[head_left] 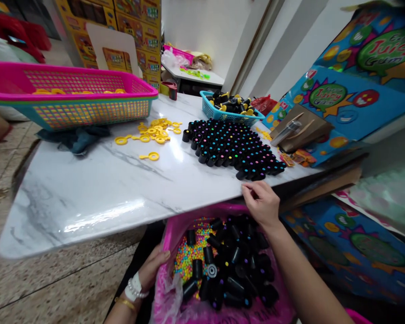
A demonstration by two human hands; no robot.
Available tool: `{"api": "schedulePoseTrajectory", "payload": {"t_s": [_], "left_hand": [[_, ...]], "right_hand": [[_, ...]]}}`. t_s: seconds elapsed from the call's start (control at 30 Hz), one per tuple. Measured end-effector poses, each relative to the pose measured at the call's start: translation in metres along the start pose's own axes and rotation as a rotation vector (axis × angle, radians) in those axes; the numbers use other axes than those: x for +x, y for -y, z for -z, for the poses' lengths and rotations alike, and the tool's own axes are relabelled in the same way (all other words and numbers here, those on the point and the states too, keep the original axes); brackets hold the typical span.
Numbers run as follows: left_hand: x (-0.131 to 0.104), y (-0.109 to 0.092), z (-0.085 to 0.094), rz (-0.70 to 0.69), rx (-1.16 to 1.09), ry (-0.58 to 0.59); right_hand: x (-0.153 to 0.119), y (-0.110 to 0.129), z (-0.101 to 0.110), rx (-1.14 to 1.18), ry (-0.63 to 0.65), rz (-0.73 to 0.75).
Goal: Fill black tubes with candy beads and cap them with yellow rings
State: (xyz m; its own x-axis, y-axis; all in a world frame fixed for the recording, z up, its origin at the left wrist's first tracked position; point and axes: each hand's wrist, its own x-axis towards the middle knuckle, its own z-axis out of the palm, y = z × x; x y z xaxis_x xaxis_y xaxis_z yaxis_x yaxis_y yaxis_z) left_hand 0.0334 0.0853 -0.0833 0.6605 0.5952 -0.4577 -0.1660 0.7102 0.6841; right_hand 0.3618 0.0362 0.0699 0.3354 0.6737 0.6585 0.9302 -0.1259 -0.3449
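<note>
Left hand point(151, 266) clamps the rim of the pink tub point(168, 234), below the front edge of the worktop point(87, 189); loose black tubes point(236, 255) lie inside among coloured beads point(188, 254). Right hand point(263, 203) at that edge, fingertips together, any contents hidden, beside standing tubes point(229, 140).

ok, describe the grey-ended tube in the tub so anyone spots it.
Below the white table's edge, the left hand holds a pink tub. Inside, black tubes lie over coloured beads. The target tube shows a grey, concentric-ringed end; its neighbours show black sides or coloured dots.
</note>
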Motion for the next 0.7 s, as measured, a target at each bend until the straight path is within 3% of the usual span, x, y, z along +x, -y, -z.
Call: {"api": "schedulePoseTrajectory", "payload": {"t_s": [0.2,0.33,0.4,0.5,0.7], "left_hand": [[0.003,0.003,0.004,-0.019,0.024,-0.022],[0.003,0.001,-0.001,-0.018,0.052,0.066],[0.003,0.002,-0.003,-0.043,0.058,0.129],[0.006,0.004,-0.003,-0.106,0.067,0.206],[0.005,0.004,-0.003,-0.173,0.109,0.259]], "right_hand": [[0.012,-0.002,-0.002,-0.029,0.006,0.052],[-0.006,0.019,0.008,0.036,0.045,0.096],[-0.027,0.035,0.014,0.101,0.165,0.148],[-0.059,0.055,0.014,0.153,0.475,0.308],[-0.087,0.068,-0.031,-0.098,0.872,0.684]]}}
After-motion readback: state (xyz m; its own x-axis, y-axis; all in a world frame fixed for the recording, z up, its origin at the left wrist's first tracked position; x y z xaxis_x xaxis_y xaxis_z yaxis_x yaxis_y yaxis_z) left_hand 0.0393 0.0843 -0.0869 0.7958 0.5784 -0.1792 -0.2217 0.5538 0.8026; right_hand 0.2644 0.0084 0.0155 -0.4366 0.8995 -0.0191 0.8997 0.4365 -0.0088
